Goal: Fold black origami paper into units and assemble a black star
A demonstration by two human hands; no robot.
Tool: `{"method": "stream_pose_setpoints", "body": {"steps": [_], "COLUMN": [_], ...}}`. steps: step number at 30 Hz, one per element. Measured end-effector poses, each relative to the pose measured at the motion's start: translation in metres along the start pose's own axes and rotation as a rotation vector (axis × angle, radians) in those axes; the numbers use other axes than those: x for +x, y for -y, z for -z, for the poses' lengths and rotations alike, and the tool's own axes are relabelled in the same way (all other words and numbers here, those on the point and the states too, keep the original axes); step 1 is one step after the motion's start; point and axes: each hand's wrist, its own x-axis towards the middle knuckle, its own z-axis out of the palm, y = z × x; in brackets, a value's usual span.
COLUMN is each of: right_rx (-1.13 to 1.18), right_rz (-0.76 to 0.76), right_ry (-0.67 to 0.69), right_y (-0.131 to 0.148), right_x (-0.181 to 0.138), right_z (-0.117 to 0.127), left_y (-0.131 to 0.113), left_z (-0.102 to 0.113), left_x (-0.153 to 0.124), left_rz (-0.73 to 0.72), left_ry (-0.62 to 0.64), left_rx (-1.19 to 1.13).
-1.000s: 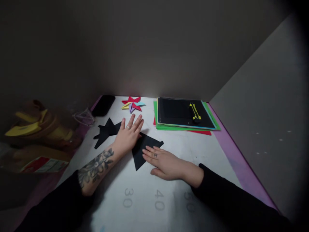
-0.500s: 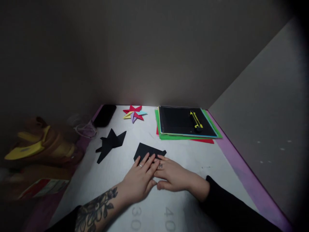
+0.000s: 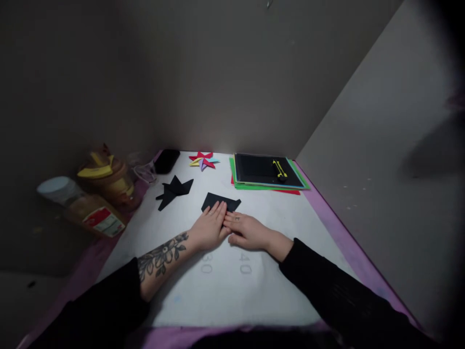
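On the desk (image 3: 283, 291), black paper (image 3: 212, 198): lies right of black folded shape (image 3: 175, 189)
Left hand (image 3: 210, 225): lies on paper, grip outstretched
Right hand (image 3: 249, 231): touches left, grip outstretched

A plain, dark grey wall (image 3: 225, 87) stood behind the white-topped table with pink-purple borders (image 3: 290, 286). On the right, it met a lighter grey wall (image 3: 385, 140), which carried small pale spots (image 3: 369, 179). The light was dim, especially toward the left.
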Motion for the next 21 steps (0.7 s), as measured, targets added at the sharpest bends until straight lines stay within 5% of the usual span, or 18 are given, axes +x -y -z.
{"method": "stream_pose_setpoints", "body": {"steps": [10, 15, 21], "right_rx": [0.070, -0.098, -0.307], "right_rz": [0.063, -0.200, -0.545], "right_ry": [0.101, 0.152, 0.105], "right_y": [0.067, 0.046, 0.007], "right_x": [-0.046, -0.047, -0.038], "right_z": [-0.010, -0.015, -0.008], "left_y": [-0.075, -0.086, -0.066], "left_z": [-0.007, -0.014, -0.016], "left_x": [-0.088, -0.102, -0.093], "left_rz": [0.084, 0.127, 0.081], "left_ry": [0.032, -0.001, -0.003], "left_rx": [0.056, 0.094, 0.105]}}
